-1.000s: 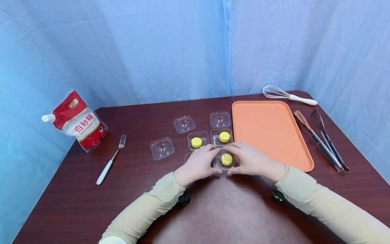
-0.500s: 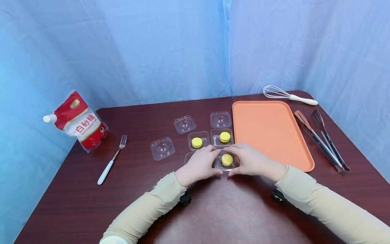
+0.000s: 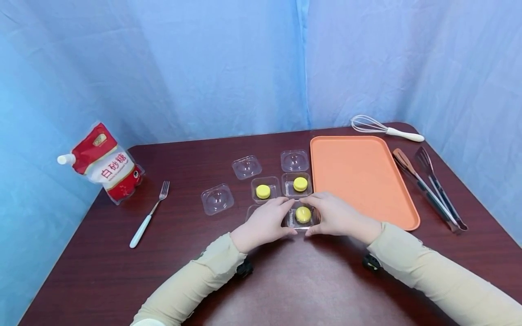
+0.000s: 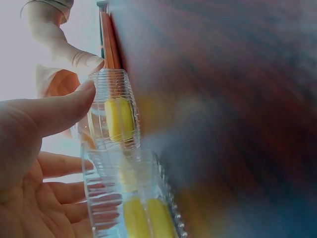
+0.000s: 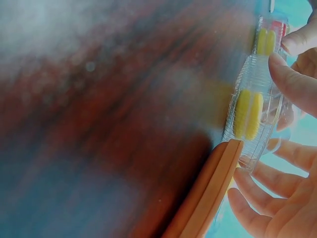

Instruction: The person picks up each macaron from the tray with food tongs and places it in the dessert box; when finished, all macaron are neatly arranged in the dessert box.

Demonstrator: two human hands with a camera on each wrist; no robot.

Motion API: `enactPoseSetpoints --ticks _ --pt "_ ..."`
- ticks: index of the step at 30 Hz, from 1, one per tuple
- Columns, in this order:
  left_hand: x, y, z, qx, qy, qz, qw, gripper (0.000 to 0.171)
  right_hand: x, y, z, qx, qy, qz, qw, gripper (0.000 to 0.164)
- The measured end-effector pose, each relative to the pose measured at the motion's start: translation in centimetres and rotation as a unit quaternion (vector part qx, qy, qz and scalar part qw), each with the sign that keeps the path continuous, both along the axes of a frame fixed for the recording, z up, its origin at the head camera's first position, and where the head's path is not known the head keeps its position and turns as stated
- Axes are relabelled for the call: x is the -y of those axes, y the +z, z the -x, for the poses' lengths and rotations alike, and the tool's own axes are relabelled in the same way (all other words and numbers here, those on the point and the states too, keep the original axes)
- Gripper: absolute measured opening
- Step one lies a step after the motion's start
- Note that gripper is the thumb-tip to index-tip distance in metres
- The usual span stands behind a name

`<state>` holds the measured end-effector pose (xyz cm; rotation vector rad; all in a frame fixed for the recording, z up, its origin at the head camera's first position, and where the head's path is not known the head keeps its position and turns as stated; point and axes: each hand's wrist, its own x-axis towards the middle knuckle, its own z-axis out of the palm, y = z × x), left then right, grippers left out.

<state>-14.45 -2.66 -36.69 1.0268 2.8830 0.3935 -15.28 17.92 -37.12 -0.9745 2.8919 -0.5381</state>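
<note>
A yellow macaron [image 3: 303,214] sits inside a clear plastic box [image 3: 291,220] in front of the person, with a clear lid over it. My left hand [image 3: 264,225] grips the box's left side, thumb at the near edge and fingers toward the far edge. From the right, my right hand [image 3: 341,214] holds it the same way, the two thumbs almost meeting. Behind it, two bases without lids each hold a macaron, a left one [image 3: 263,192] and a right one [image 3: 300,184]. Another clear base [image 3: 250,211] is partly hidden behind my left hand.
Three clear domed lids lie around: a left lid [image 3: 217,199], a middle lid [image 3: 246,167] and a back lid [image 3: 294,160]. An orange tray [image 3: 363,181] is right of the boxes. Farther out are a whisk [image 3: 387,128], tongs [image 3: 432,190], a fork [image 3: 149,215] and a sugar bag [image 3: 108,163].
</note>
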Motion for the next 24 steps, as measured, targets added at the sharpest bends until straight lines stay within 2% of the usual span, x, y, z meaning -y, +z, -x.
enactPoseSetpoints --ticks 7,13,18,24 --pt "0.7 0.0 -0.3 -0.020 -0.007 -0.037 0.9991 0.064 0.0 -0.1 0.0 -0.001 -0.007 0.000 1.000 0.079" --pt "1.4 -0.1 -0.5 -0.032 0.002 -0.055 0.9980 0.057 0.0 -0.1 -0.1 -0.005 -0.007 -0.001 1.000 0.079" --pt "2.5 -0.1 -0.6 -0.055 -0.003 -0.069 0.9961 0.053 0.1 -0.1 -0.2 -0.012 -0.004 0.007 1.000 0.079" --pt "4.2 -0.3 -0.5 -0.069 0.010 -0.075 0.9947 0.053 0.1 -0.2 -0.2 -0.011 -0.007 0.007 1.000 0.079"
